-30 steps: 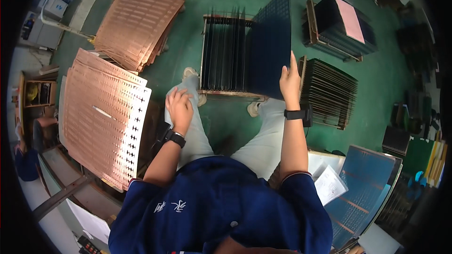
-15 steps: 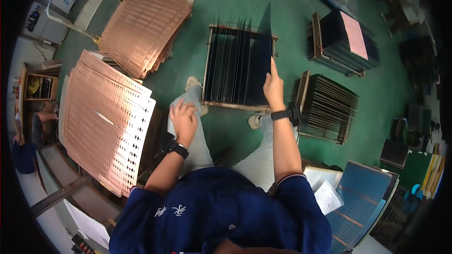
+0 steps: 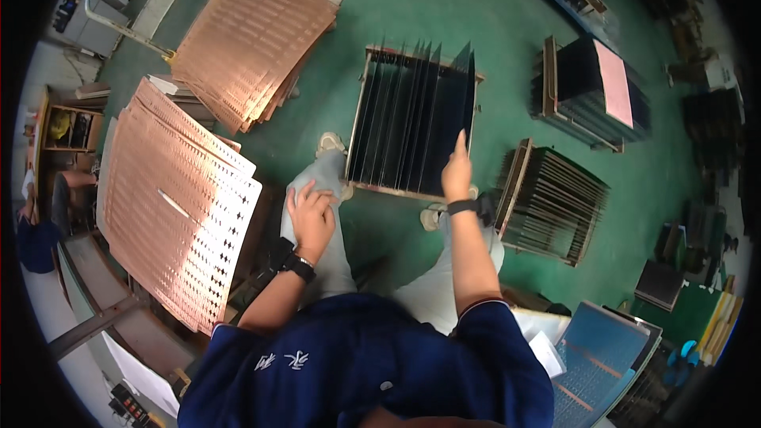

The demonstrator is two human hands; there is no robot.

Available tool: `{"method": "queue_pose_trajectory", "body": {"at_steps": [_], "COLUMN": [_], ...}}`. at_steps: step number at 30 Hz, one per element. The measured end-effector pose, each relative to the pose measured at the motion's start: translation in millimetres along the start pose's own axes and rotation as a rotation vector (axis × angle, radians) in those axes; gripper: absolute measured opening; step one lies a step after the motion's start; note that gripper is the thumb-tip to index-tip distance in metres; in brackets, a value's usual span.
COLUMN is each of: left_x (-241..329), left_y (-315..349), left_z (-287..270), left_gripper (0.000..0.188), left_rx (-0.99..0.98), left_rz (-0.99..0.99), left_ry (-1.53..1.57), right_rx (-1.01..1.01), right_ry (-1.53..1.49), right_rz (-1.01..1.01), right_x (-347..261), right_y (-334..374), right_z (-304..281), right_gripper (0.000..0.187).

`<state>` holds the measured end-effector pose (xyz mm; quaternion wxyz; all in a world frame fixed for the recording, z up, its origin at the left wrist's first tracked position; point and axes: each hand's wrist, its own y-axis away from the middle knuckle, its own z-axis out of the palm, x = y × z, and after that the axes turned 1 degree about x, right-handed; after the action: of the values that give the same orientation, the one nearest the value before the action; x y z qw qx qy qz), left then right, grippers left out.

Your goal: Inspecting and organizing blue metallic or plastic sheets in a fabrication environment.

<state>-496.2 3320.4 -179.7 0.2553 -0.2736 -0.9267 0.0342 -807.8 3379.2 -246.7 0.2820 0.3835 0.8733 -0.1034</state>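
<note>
A wooden-framed rack (image 3: 396,189) stands on the floor in front of my knees, with several thin dark panels on edge in it. At the rack's right side a dark panel (image 3: 455,103) stands among the others, low in the slots. My right hand (image 3: 457,170) is closed at the near end of this panel, index finger stretched along its upper edge; the thumb side is partly hidden. My left hand (image 3: 312,218) lies on my left knee, fingers spread, holding nothing.
Copper-coloured perforated sheets lie in a near stack (image 3: 174,206) at left and a farther stack (image 3: 250,47) beside a trolley handle (image 3: 119,24). Another panel rack (image 3: 555,202) stands right, with a pink-topped one (image 3: 612,83) behind it. A blue patterned board (image 3: 598,357) leans at lower right.
The right-hand panel, which stuck up well above the others, has gone down into the rack. My right hand has moved down and nearer with it. The left hand stays on the knee.
</note>
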Motion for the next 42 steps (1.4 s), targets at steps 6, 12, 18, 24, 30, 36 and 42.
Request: {"method": "queue_pose_trajectory", "body": {"at_steps": [6,12,18,24,30,36,42], "left_x": [-3.0,-1.5,-5.9,-4.2,-10.6,6.4,75.5], "left_y": [0.5,-2.4,2.0,0.9,7.7,-14.2,-44.3], "left_z": [-6.5,-3.1,-4.3,-1.4,-2.1,-8.2,-74.5], "left_gripper": [0.018,0.018,0.018,0.017,0.019,0.02,0.036], "left_rx": [-0.013,-0.024,0.001,0.009,0.04,-0.084,-0.294], "left_rz": [-0.021,-0.006,0.001,0.036,-0.005,-0.224,-0.454], "left_ry": [-0.024,-0.003,0.007,0.055,0.128,0.771,1.738], "right_rx": [0.272,0.054,-0.042,-0.078,0.216,0.088,0.135], "right_ry": [0.317,-0.004,-0.108,0.041,0.015,-0.968,-1.128], "right_rz": [-0.23,-0.295,-0.04,-0.127,-0.392,-0.053,-0.036], "right_x": [-41.1,-35.5,-43.9,-44.7,-101.9,-16.4,9.7], "right_y": [10.8,8.5,13.4,9.9,44.9,132.9,193.0], "right_z": [15.1,32.5,45.9,15.7,-202.7,-324.1,-308.9], "right_gripper": [0.065,0.061,0.054,0.025,0.027,0.038,0.043]}}
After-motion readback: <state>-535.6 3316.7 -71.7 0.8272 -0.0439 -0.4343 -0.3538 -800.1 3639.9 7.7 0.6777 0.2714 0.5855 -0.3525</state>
